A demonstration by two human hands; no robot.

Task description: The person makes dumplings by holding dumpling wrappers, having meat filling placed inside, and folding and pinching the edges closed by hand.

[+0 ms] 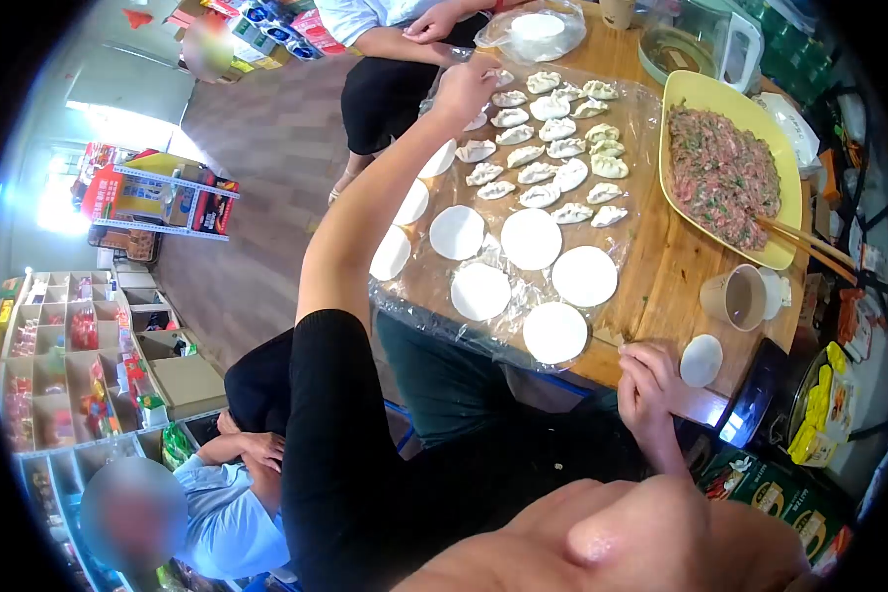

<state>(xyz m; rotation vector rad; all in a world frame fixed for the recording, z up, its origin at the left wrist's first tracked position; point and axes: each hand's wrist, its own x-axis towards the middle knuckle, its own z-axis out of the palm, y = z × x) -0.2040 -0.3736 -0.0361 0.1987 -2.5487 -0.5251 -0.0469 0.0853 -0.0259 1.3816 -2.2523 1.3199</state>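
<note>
Left hand (467, 91) stretches forward to a dumpling (504, 78); right hand (647, 387) curls.

Matt wrappers (531, 240), glossy plast. sheet (637, 123), wd. tbl. (666, 271)

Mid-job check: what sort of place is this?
Probably a small shop doubling as a food-making spot: white compartmented shelves hold colourful packets, a red-and-yellow display stand stands on the floor, and small folded white dumplings lie in rows over a brown wooden table.
</note>
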